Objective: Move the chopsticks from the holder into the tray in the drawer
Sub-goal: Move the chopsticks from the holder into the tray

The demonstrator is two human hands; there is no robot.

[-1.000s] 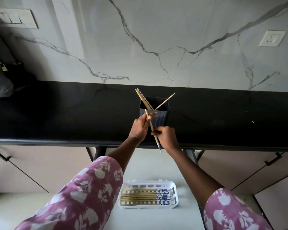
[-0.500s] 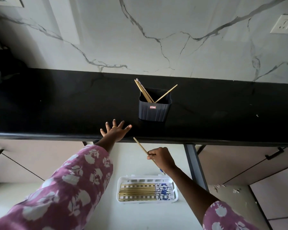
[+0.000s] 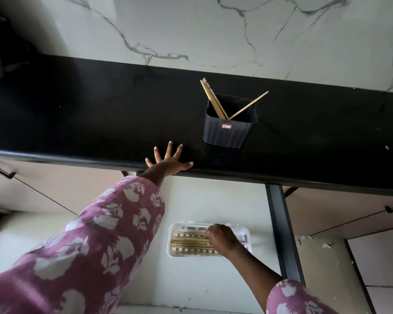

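Note:
A dark ribbed holder (image 3: 228,132) stands on the black counter (image 3: 89,123). A few wooden chopsticks (image 3: 211,98) lean left in it and one (image 3: 250,105) leans right. Below, in the open pale drawer (image 3: 202,205), lies a white slotted tray (image 3: 171,241) with several chopsticks (image 3: 186,242) side by side. My right hand (image 3: 221,237) is down on the tray's right half, fingers curled around a chopstick lying among the others; that end is hidden under the hand. My left hand (image 3: 168,160) rests flat on the counter's front edge, left of the holder, fingers spread and holding nothing.
A dark metal upright (image 3: 281,234) runs down just right of the tray. Cabinet fronts with black handles (image 3: 0,171) flank the drawer. A marble wall rises behind the counter, and dark bags sit at the far left (image 3: 0,53).
My right hand has dropped with one chopstick from just under the counter edge down onto the tray. My left hand stays spread on the counter edge. The view has tilted lower.

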